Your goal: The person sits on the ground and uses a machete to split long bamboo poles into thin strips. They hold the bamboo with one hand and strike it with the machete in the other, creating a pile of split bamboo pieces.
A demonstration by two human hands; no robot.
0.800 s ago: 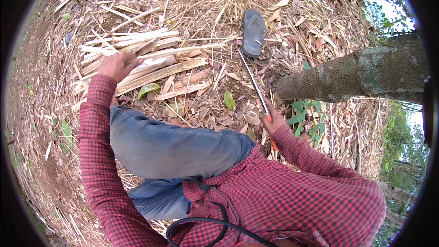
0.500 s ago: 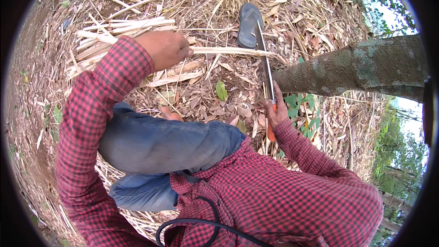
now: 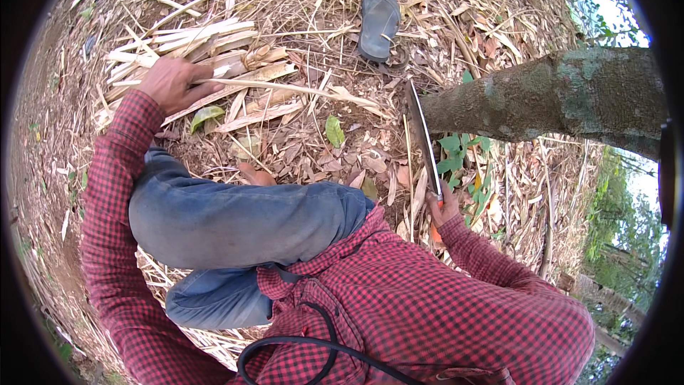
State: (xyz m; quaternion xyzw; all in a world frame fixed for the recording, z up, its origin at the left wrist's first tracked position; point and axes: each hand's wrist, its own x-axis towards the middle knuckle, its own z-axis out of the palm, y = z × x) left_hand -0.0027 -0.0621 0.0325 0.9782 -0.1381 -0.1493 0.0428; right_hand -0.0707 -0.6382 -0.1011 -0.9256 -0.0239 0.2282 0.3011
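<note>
Strip of pale split wood (image 3: 285, 85), long and thin, is pinched at one end between the thumb and fingers of the left hand (image 3: 171, 84), and it runs out to the right over the littered ground, its free end stopping just short of the blade of a long knife (image 3: 425, 135). That knife is grasped in the right hand (image 3: 444, 205), which is closed around its orange handle (image 3: 437, 234); the blade points away from the body, its far part just beside the base of a tree trunk (image 3: 541, 96) that reaches in from the right. Under and beyond the left hand lies a loose pile of split sticks (image 3: 206, 36), roughly side by side, with a yellowish-green leaf (image 3: 205, 117) at its near edge. A greener leaf (image 3: 334, 131) lies by itself on the ground between the two hands. Farther off, past the strip, sits a dark grey sandal (image 3: 379, 23), while a low green plant (image 3: 456, 157) grows near the trunk. Closest to the camera are a red-and-black checked shirt (image 3: 456, 321), worn blue trousers (image 3: 249, 224) with one knee bent toward the left, and a black cord (image 3: 324, 346) looped across the shirt.
</note>
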